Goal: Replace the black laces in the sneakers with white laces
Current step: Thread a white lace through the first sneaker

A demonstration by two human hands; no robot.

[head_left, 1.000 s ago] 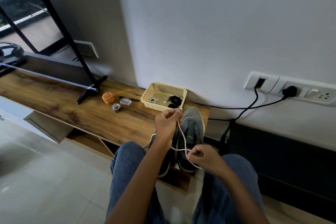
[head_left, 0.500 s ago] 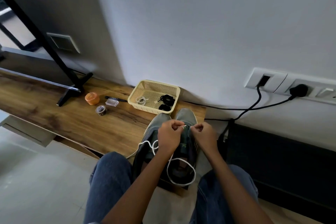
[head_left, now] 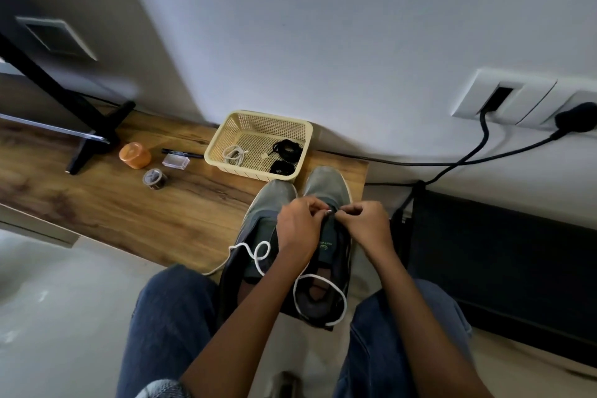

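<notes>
Two grey-green sneakers stand side by side on the wooden shelf [head_left: 135, 213], toes toward the wall: the left sneaker [head_left: 265, 203] and the right sneaker [head_left: 326, 184]. My left hand [head_left: 298, 229] and my right hand [head_left: 363, 224] meet over the right sneaker's front eyelets, both pinching the white lace [head_left: 318, 281] near its tip. The slack lace loops over the shoe openings and trails left across the left sneaker. A cream basket [head_left: 274, 121] behind the shoes holds coiled black laces [head_left: 286, 152] and another coiled white lace [head_left: 234, 155].
Left of the basket lie an orange tub [head_left: 135, 155], a tape roll [head_left: 155, 178], a clear box [head_left: 176, 161] and a pen [head_left: 181, 152]. A black stand foot [head_left: 97, 136] is at far left. Black cables [head_left: 458, 161] run from wall sockets [head_left: 517, 100] above a dark unit [head_left: 504, 255].
My left hand came down from its raised pull and my right hand moved forward; both now meet at the right sneaker's front eyelets. The view tilted down and closer.
</notes>
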